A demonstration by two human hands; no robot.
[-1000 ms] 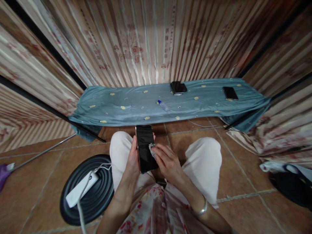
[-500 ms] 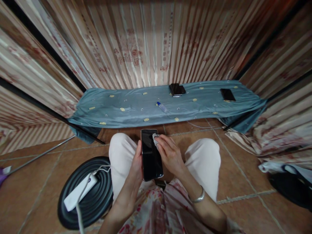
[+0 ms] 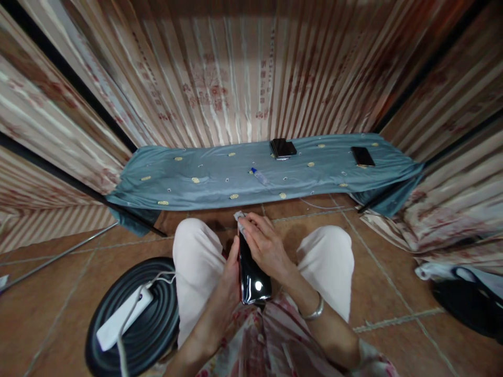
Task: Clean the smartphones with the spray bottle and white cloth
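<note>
A black smartphone [image 3: 251, 277] lies tilted between my knees, its glossy screen catching a bright reflection near the lower end. My left hand [image 3: 229, 272] grips it along the left edge, thumb at the side. In the fingers of my right hand [image 3: 267, 246] is a small crumpled grey-white cloth [image 3: 239, 216], pressed at the phone's top end. That hand covers much of the upper screen. On the blue cloth-covered bench ahead lies a small clear bottle with a blue cap [image 3: 257, 174].
The low bench [image 3: 184, 167] holds a stack of phones [image 3: 282, 148] and a single phone [image 3: 362, 156] at right. On the tiled floor a white power strip [image 3: 123, 319] with a cable rests on a round black ridged object [image 3: 157, 335]. Curtains hang around, with black poles.
The phone has tipped and shifted slightly right, now showing a bright reflection. My right hand and the cloth have moved left to the phone's top corner.
</note>
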